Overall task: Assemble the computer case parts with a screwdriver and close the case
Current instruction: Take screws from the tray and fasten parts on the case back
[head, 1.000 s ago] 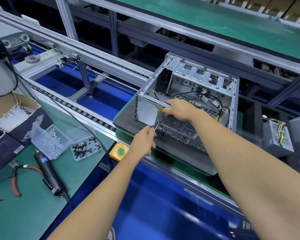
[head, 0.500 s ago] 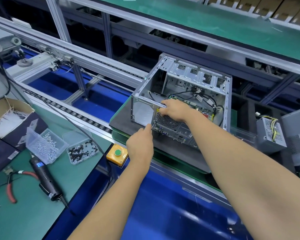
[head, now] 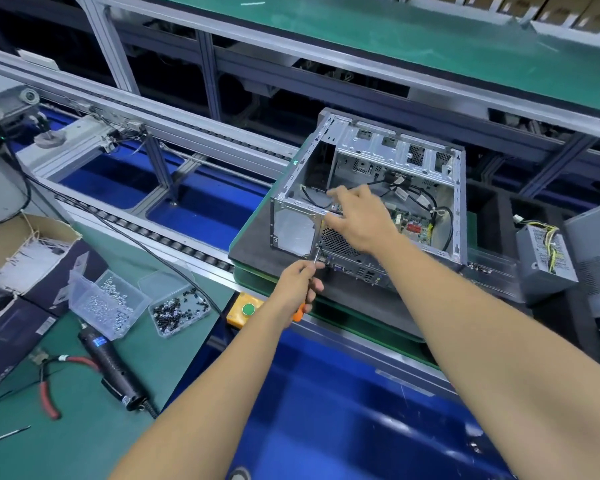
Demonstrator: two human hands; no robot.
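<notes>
An open silver computer case (head: 395,157) lies on a dark pad (head: 253,244) on the conveyor, its open side up, with a motherboard and black cables inside. My left hand (head: 297,284) grips a small screwdriver (head: 315,257) with an orange handle, and the metal tip points at the case's near rear panel by the fan grille. My right hand (head: 357,218) reaches over the case's near top edge, its fingers extended toward the inside by the rail; what they touch is hidden.
A grey power supply (head: 544,258) with yellow wires stands right of the case. On the green bench at left lie two clear screw trays (head: 108,304) (head: 179,311), a black electric screwdriver (head: 110,365), red-handled pliers (head: 47,386) and an open cardboard box (head: 21,251). A yellow button box (head: 245,310) sits on the conveyor edge.
My left hand has drawn back slightly from the case and the screwdriver's orange handle now shows. My right hand has lifted off the rail and its fingers have spread toward the case interior.
</notes>
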